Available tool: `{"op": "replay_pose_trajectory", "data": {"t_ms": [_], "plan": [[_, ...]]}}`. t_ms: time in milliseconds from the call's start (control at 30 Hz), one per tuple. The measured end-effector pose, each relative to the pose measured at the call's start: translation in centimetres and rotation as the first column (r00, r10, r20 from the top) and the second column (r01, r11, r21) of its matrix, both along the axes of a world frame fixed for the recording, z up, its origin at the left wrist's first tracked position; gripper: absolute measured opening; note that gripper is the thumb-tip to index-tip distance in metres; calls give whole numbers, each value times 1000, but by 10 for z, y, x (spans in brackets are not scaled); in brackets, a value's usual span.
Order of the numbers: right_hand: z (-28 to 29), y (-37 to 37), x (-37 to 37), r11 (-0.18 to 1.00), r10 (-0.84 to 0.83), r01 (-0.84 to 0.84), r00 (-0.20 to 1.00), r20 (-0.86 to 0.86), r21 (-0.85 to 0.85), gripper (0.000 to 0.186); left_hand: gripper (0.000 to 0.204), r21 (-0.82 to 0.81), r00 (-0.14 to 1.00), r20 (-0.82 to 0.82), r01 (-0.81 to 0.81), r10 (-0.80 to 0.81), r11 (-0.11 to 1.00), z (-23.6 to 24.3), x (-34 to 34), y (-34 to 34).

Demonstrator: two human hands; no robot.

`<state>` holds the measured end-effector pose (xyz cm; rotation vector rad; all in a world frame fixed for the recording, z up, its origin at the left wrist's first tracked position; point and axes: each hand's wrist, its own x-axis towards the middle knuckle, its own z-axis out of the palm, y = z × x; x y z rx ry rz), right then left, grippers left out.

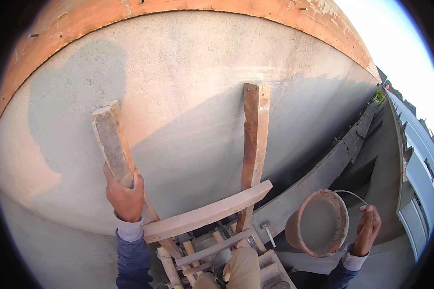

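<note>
My left hand (pixel 125 196) is wrapped round the left rail (pixel 112 139) of a rough wooden ladder, just below the rail's upper end. The right rail (pixel 255 132) stands against the plastered wall, with a wooden rung (pixel 210 212) fixed across both. At the right, my right hand (pixel 368 229) is closed on the thin wire handle (pixel 349 193) of a round, stained bucket (pixel 292 232). Smooth grey cement slurry (pixel 318 224) partly fills this bucket, which hangs beside the ladder, tilted in view.
A grey plastered wall (pixel 188 72) rises ahead, topped by an orange-brown board (pixel 178 6) with nails sticking out. Lower rungs (pixel 214 248) and bamboo poles (pixel 169 267) lie below, around my legs (pixel 243 269). A concrete ledge (pixel 304 185) and metal roofing (pixel 419 178) run along the right.
</note>
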<state>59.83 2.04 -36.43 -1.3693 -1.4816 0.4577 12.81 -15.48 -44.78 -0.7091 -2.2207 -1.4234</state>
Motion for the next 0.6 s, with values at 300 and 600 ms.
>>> {"op": "replay_pose_trajectory", "data": {"t_ms": [300, 600], "plan": [[25, 13, -36, 996, 86, -86, 996, 25, 5, 36, 67, 30, 995, -16, 101, -101, 994, -12, -13, 8], [67, 29, -91, 949, 266, -235, 954, 135, -211, 42, 64, -114, 997, -41, -74, 69, 991, -7, -8, -5]]}}
